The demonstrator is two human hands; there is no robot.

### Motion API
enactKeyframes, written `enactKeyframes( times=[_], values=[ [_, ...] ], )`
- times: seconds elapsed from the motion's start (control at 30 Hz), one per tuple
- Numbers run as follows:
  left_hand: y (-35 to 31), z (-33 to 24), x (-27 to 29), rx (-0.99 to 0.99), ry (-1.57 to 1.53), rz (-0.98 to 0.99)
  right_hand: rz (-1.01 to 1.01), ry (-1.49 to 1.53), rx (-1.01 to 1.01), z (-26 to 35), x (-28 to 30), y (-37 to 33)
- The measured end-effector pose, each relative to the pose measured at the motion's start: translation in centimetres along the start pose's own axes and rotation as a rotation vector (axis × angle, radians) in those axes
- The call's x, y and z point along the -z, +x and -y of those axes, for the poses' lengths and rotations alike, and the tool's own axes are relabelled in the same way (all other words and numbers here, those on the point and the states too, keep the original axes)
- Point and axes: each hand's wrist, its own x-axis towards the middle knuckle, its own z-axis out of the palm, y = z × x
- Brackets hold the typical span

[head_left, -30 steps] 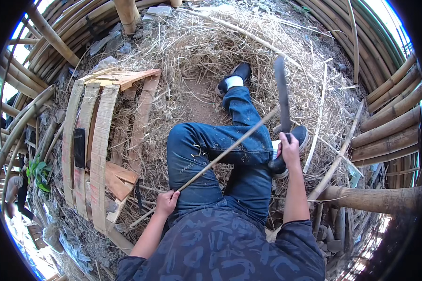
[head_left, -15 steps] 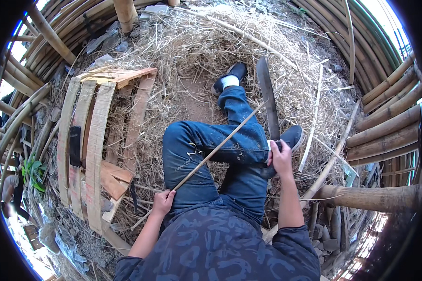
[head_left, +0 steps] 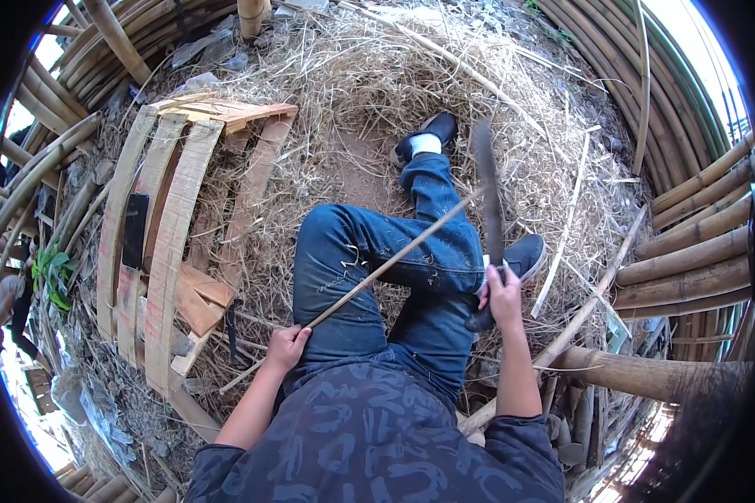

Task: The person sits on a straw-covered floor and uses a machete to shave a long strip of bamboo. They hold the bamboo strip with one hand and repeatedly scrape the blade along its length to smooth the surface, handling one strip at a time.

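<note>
Beside the left thigh, holds a long, thin, pale-tan stick (head_left: pixel 394 259) in the closed left hand (head_left: pixel 287 345), with a shorter tail end running out below, toward the lower left. Slants the stick up and to the right, across faded dark-blue denim jeans (head_left: pixel 327 243), to a tip near the blade of a long, dark-bladed knife (head_left: pixel 490 201). Grips that knife by its handle in the right hand (head_left: pixel 503 293), fingers wrapped round. Points the blade away from the body, blurred, just beside the tip of the stick; cannot tell whether touching.

Sits with legs bent and crossed, in a black T-shirt patterned with grey strokes (head_left: pixel 369 436). Rests one dark shoe with a pale sole (head_left: pixel 524 256) just beyond the right hand, and another dark shoe (head_left: pixel 440 126) farther out, below a white sock (head_left: pixel 426 144).

Around the feet, a wide spread of dry, straw-coloured strands (head_left: pixel 327 84). To the left, a slatted pale-wood crate (head_left: pixel 174 260), with a flat black rectangular object (head_left: pixel 133 230) lying on its slats; beyond, a green leafy plant (head_left: pixel 53 272). To the right, a narrow whitish strip (head_left: pixel 568 226), a slender tan pole (head_left: pixel 600 289), a thick bamboo pole (head_left: pixel 621 371) and stacked round bamboo poles (head_left: pixel 688 268).
</note>
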Motion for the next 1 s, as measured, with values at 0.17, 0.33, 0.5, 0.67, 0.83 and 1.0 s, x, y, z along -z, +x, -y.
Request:
enactKeyframes(
  times=[0.17, 0.33, 0.5, 0.67, 0.83, 1.0],
  values=[
    [0.3, -0.5, 0.0, -0.013, -0.01, -0.001, -0.02, 0.043, 0.094, -0.1, 2.4, 1.0],
    [-0.3, -0.4, -0.2, 0.002, -0.08, -0.028, 0.038, -0.073, 0.002, 0.4, -0.9, -1.2],
    [0.6, -0.2, -0.2, 0.021, -0.063, 0.024, -0.108, 0.178, 0.035, 0.5, 0.6, 0.4],
    [0.0, -0.1, -0.1, 0.017, -0.118, 0.014, 0.135, -0.111, -0.03, 0.2, -0.2, -1.7],
    [0.4, 0.1, -0.2, 0.034, -0.052, 0.038, -0.104, 0.244, -0.035, 0.0, -1.1, -1.0],
    [-0.5, -0.7, 0.3, 0.044, -0.163, 0.011, 0.176, -0.137, -0.004, -0.5, -1.2, -3.0]
  ],
)
